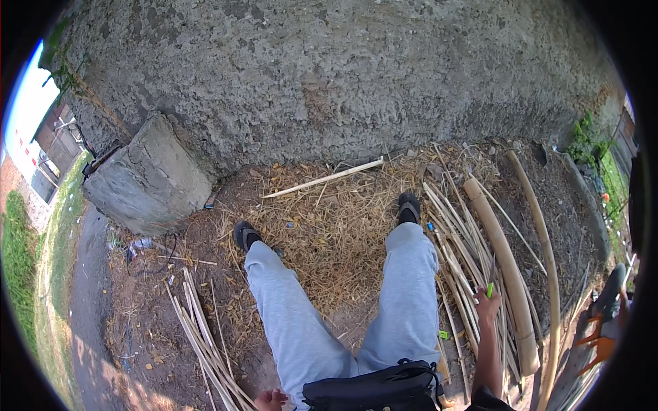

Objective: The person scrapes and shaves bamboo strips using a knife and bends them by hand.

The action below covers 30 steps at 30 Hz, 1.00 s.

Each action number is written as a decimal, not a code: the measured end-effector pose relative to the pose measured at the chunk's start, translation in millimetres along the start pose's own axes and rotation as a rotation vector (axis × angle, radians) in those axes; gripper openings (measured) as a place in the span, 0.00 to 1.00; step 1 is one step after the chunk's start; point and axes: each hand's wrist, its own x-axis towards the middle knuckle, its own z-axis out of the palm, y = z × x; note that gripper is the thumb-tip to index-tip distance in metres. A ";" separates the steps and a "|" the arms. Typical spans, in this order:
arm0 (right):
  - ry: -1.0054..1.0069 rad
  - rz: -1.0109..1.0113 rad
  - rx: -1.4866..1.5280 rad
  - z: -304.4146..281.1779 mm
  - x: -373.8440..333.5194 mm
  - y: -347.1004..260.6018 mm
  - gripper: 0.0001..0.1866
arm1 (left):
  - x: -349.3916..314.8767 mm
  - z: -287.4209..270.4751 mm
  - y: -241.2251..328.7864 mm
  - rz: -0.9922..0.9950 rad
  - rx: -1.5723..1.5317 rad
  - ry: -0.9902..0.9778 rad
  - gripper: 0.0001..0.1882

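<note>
The green-handled knife [490, 290] is in your right hand [487, 304], over the right side of the ground, its narrow dark blade pointing to the far side; your fingers are closed around the handle. Beneath and just left of that hand, a loose bundle of pale split strips [456, 253] runs from near to far, the pieces crossing one another. Just right of the hand lies a thick bamboo pole [504, 274], and further right a thinner, bowed pole [539, 229]. A small bright green piece [444, 335] sits near your right leg. Your left hand [272, 400] is low at the near edge with its fingers bent, beside the near end of a second bundle of strips [195, 329] fanned out on the left; you cannot tell from this view whether it grips anything. Your legs in grey trousers [409, 294] are spread apart, with a black pouch [373, 389] at your waist. Between and beyond your shoes lies dry straw-like litter [329, 246], with a single pale strip [325, 181] across its far side. A rough grey wall [343, 82] stands behind, with a concrete block [151, 178] against it at far left.
</note>
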 end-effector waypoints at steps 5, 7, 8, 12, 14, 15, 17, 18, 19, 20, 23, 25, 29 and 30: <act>0.003 0.376 0.022 -14.4 -36.1 70.8 0.10 | 9.6 12.1 12.2 0.114 0.294 -0.002 0.13; -0.017 0.385 -0.048 -11.9 -50.1 97.7 0.10 | 8.9 14.8 8.6 0.162 0.318 0.014 0.14; -0.051 0.381 -0.109 -6.2 -57.1 107.6 0.11 | 16.5 12.0 -15.4 0.249 0.458 0.042 0.14; -0.123 0.301 -0.336 13.5 -67.7 189.4 0.13 | 33.4 -1.3 -109.8 0.300 0.562 0.026 0.14; -0.045 0.143 -0.557 -4.6 -61.0 259.9 0.15 | 21.5 7.5 -101.2 0.382 0.494 -0.037 0.15; -0.039 0.068 -0.571 20.1 -64.9 254.1 0.18 | 6.3 -0.7 -103.0 0.445 0.456 0.003 0.15; 0.124 -0.101 -0.664 4.7 -57.6 284.9 0.20 | 5.9 -7.2 -140.4 0.448 0.401 -0.026 0.14; 0.219 -0.218 -0.747 3.5 -58.1 290.4 0.20 | 5.0 -12.1 -158.4 0.325 0.408 -0.073 0.13; 0.207 -0.216 -0.754 0.7 -58.4 292.7 0.20 | 4.1 -16.4 -175.8 0.226 0.418 -0.115 0.13; 0.000 -0.049 -0.828 0.0 -56.2 289.8 0.17 | 0.3 -22.8 -191.5 0.154 0.421 -0.144 0.14; -0.327 0.553 -0.586 -5.4 -34.9 274.2 0.22 | -19.4 -30.4 -204.4 0.091 0.411 -0.204 0.20; -0.226 0.320 -0.848 -23.4 -18.3 302.9 0.23 | -34.6 -18.1 -211.7 -0.117 0.379 -0.211 0.20; -0.235 0.341 -0.822 -4.5 -48.9 264.8 0.22 | -46.3 -16.4 -220.9 -0.338 0.035 -0.186 0.18; -0.249 0.348 -0.780 1.1 -56.8 248.5 0.20 | -51.1 -18.9 -221.4 -0.346 0.104 -0.174 0.17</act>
